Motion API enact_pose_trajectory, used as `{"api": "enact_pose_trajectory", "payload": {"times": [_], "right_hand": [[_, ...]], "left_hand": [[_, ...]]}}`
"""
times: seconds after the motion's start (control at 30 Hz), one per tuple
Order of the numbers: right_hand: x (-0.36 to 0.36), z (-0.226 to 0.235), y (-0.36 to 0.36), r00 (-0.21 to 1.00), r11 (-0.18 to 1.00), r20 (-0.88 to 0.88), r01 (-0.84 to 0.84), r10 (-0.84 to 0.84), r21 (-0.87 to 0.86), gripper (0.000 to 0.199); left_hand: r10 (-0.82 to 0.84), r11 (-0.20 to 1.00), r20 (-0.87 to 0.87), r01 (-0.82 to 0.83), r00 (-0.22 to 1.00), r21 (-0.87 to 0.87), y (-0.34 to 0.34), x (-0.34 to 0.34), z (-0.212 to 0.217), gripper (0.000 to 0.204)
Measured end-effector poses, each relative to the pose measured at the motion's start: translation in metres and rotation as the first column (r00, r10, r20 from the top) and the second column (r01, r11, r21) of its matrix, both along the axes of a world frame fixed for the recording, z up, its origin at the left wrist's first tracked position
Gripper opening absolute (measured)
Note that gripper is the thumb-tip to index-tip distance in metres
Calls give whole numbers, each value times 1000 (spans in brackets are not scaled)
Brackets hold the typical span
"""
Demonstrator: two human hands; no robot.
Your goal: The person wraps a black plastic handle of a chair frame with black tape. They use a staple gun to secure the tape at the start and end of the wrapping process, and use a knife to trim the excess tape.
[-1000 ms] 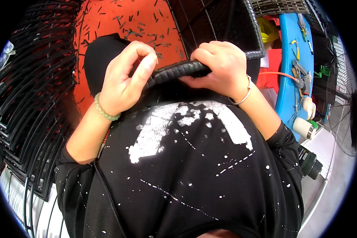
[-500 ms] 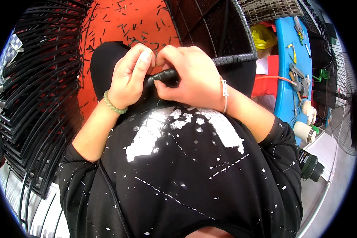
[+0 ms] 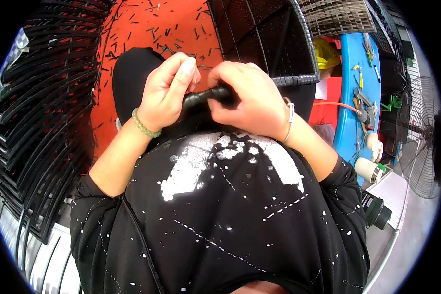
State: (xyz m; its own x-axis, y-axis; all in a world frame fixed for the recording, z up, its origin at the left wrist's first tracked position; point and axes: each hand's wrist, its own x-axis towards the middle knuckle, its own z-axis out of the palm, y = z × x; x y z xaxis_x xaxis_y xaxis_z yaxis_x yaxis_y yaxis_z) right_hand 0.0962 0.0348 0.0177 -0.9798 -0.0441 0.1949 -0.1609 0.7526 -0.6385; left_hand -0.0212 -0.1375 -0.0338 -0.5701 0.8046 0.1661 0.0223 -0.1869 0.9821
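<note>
A black, strip-wrapped tube (image 3: 201, 98) runs between my two hands, over my lap. My right hand (image 3: 252, 100) curls around it, the index finger above and the thumb below. Beside the tube's left end my left hand (image 3: 169, 88) is closed, its thumb pressed on the bent index finger. Whatever that pinch holds is hidden by the fingers. Right of my right hand, a wrapped black edge (image 3: 294, 80) of a dark woven panel (image 3: 264, 39) roughly lines up with the tube. Whether they are one piece is hidden behind the hand.
Black curved metal frames (image 3: 49, 122) are stacked on the left. Short black scraps lie on the red floor (image 3: 132, 34). On the right, a blue table (image 3: 350, 93) carries hand tools, an air tool with an orange hose (image 3: 335, 104) and a white flask (image 3: 367, 169). A fan (image 3: 421, 137) stands beyond.
My right hand has shifted a little to the right, widening the gap between my hands and showing more tube. My left hand has also drifted slightly right, still closed.
</note>
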Motion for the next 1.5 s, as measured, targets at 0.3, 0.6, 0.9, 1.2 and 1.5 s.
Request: {"api": "enact_pose_trajectory", "payload": {"times": [0.3, 0.6, 0.9, 1.2, 1.5], "right_hand": [[18, -4, 35, 994, 953, -110, 9, 25, 302, 30], [3, -38, 59, 899, 907, -438, 204, -25, 368, 43], [-33, -42, 87, 874, 911, -486, 194, 8, 364, 43], [-38, -51, 93, 825, 930, -554, 281, -109, 236, 41], [29, -43, 78, 821, 975, -558, 205, -120, 91, 18]], "left_hand": [[28, 991, -382, -75, 924, -108, -21, -2, 4, 16], [69, 966, -449, -172, 891, -193, -25, 5, 0, 29], [164, 958, -311, -227, 936, -177, -8, -5, -9, 29], [105, 940, -308, -195, 946, -278, 1, 6, -2, 30], [97, 952, -575, -245, 812, -185, 2, 9, 4, 34]]}}
